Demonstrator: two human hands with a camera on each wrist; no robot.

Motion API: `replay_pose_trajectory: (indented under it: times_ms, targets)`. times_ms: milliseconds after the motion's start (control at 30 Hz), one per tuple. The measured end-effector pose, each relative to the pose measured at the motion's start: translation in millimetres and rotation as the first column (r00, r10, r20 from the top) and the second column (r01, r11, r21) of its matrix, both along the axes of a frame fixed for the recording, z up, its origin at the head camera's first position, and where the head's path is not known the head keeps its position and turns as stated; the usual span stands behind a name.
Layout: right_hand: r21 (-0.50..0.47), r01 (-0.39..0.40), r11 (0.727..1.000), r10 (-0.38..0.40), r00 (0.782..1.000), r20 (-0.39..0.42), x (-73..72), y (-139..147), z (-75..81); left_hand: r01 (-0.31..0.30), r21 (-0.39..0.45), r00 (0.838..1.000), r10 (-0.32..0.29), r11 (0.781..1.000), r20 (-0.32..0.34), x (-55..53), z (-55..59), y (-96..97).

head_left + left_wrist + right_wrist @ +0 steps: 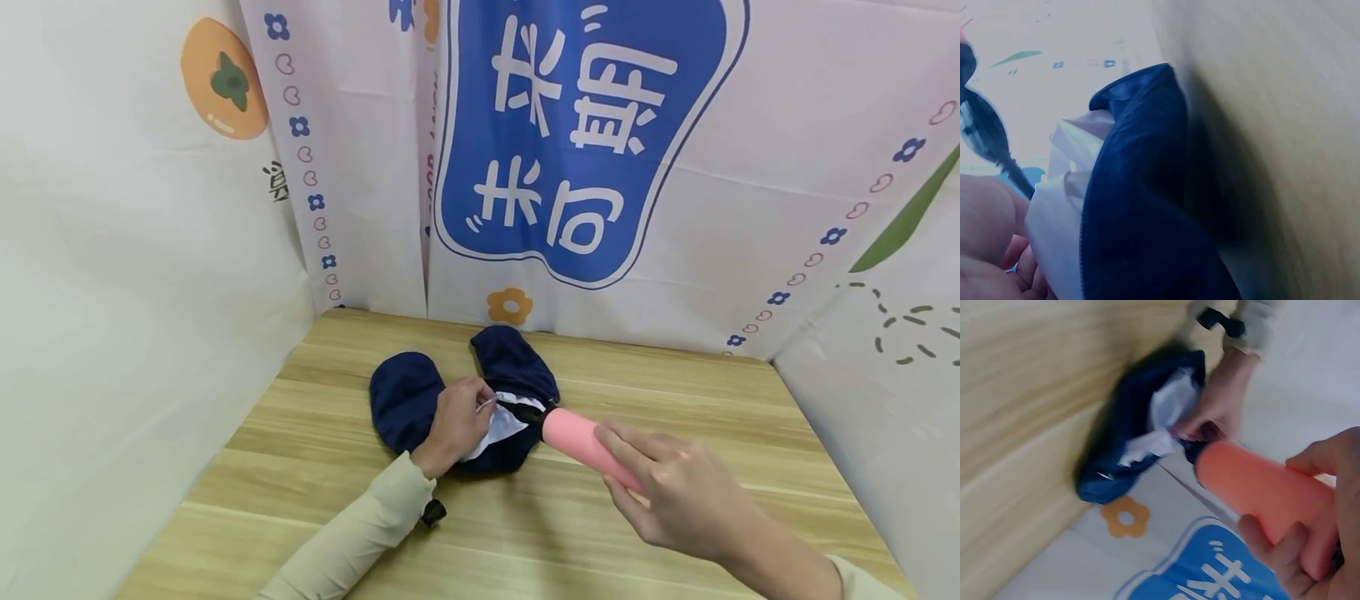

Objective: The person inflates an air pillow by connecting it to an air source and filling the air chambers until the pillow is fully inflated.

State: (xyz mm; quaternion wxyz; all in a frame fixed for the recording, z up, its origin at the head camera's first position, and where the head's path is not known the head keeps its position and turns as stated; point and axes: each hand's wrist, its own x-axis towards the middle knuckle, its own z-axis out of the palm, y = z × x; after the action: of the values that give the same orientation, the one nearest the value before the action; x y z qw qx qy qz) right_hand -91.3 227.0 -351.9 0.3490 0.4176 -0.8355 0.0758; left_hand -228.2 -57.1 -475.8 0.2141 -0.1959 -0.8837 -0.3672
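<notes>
A navy U-shaped neck pillow [408,404] lies on the table, its zipped cover parted over a white inner liner [504,427]. My left hand [459,421] pinches the liner at the opening; the left wrist view has its fingers [988,215] beside the white liner [1063,206]. In my right hand [675,492] is a pink cylindrical handheld air pump [585,442], gripped round its rear. Its black tapered nozzle [982,128] points to the left fingertips and overlaps the liner in the head view. The fingertips partly hide where the nozzle's thin end meets the liner.
The wood-grain table [300,467] is bounded at the back and sides by white printed cloth [150,250]. A small black object [432,512] shows under the left sleeve [360,525], at the wrist.
</notes>
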Motion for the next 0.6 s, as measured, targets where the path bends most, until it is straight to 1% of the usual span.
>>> replay_pose_trajectory:
  times_ms: [67, 100, 200, 233, 300, 367, 400, 433, 500, 600]
  targets:
    - [-0.017, -0.011, 1.0, 0.011, 1.0, -0.024, 0.6, -0.6, -6.5, 0.018, 0.076, 0.996, -0.024, 0.997, 0.086, -1.5, 0.2, -3.7]
    - [-0.023, -0.008, 1.0, 0.007, 1.0, -0.029, 1.1, -0.3, -9.8, 0.026, 0.116, 0.99, -0.042, 0.993, 0.132, -2.4, 0.1, -5.8]
    - [-0.059, -0.001, 0.998, 0.001, 1.0, -0.012, 0.7, 2.0, -18.3, 0.044, 0.216, 0.961, -0.1, 0.975, 0.257, -5.8, 2.0, -11.5]
    - [-0.074, 0.001, 0.997, -0.002, 1.0, -0.002, 0.4, 3.0, -21.4, 0.042, 0.238, 0.95, -0.113, 0.97, 0.291, -6.5, 2.0, -13.2]
    - [-0.118, -0.007, 0.993, 0.006, 1.0, -0.008, -1.4, 4.8, -28.1, 0.034, 0.275, 0.934, -0.129, 0.961, 0.334, -7.7, 1.8, -15.8]
    - [-0.161, -0.028, 0.987, 0.024, 0.999, -0.022, -3.5, 6.1, -35.3, 0.023, 0.301, 0.927, -0.133, 0.953, 0.35, -7.5, 0.8, -17.8]
    - [-0.176, -0.032, 0.984, 0.027, 0.999, -0.029, -4.4, 6.9, -38.4, 0.02, 0.305, 0.927, -0.132, 0.952, 0.351, -7.4, 0.4, -18.3]
    - [-0.186, -0.04, 0.982, 0.034, 0.999, -0.038, -5.4, 7.8, -41.2, 0.024, 0.297, 0.931, -0.13, 0.955, 0.341, -7.3, -0.1, -18.4]
    - [-0.196, -0.051, 0.979, 0.043, 0.998, -0.045, -7.1, 9.9, -45.7, 0.045, 0.253, 0.939, -0.128, 0.966, 0.32, -6.7, -1.6, -18.7]
    - [-0.193, -0.047, 0.98, 0.044, 0.999, -0.018, -7.9, 13.3, -47.6, 0.097, 0.119, 0.952, -0.127, 0.988, 0.279, -4.7, -6.1, -19.1]
